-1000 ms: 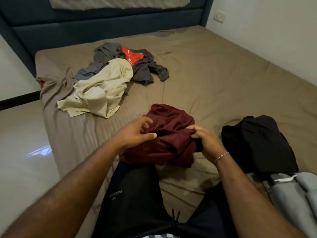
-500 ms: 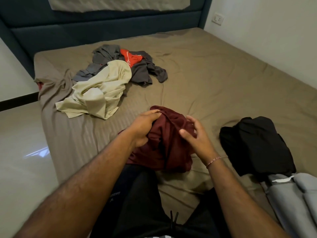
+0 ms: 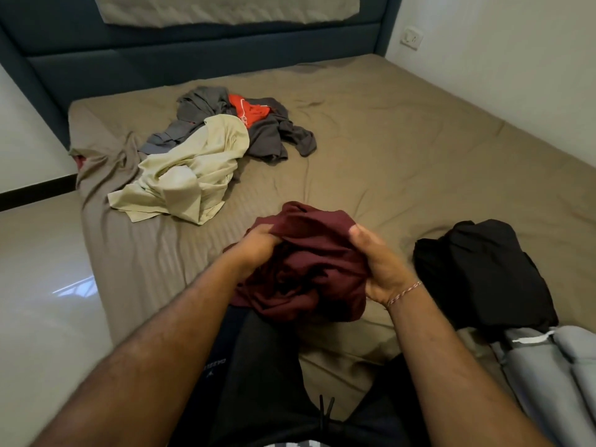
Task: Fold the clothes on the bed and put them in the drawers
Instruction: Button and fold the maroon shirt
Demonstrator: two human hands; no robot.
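A crumpled maroon garment is bunched just in front of my lap on the bed. My left hand grips its upper left edge with curled fingers. My right hand holds its right side, thumb up on top and fingers wrapped behind the cloth. Farther back on the left lies a loose pile: a cream garment, grey clothes and a red piece. A black garment lies folded on my right, with a grey garment below it.
The bed's left edge drops to a shiny tiled floor. A dark blue headboard stands at the back, and a white wall with a socket runs along the right. My legs in black shorts rest at the bed's near edge.
Both hands have shifted their hold on the maroon garment: the left now clutches the upper edge, the right has turned palm-in against its right side. The garment is bunched higher.
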